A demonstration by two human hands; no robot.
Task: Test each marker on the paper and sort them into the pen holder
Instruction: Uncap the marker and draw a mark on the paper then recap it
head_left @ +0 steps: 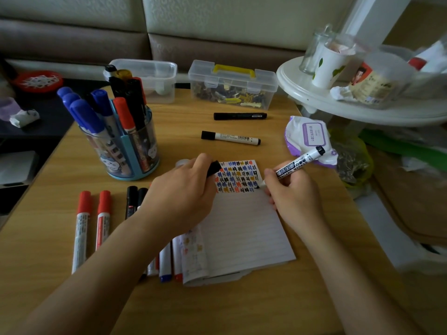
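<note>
Right hand [291, 192] grips an uncapped white-barrelled whiteboard marker [296, 165], tip touching the lined paper [244, 228] below rows of coloured test marks; left hand [183, 187] pins the paper, fingers closed on a black cap [214, 168]; cylindrical translucent pen holder [128, 151], left of the paper, bristles with capped markers.

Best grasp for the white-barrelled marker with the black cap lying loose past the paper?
Take the white-barrelled black-capped marker across its barrel near the middle, from straight above. It lies flat on the wooden table, long axis roughly left-right, cap to the left, clear space on both sides. Pinch front-to-back; the all-black marker behind sits well apart.
</note>
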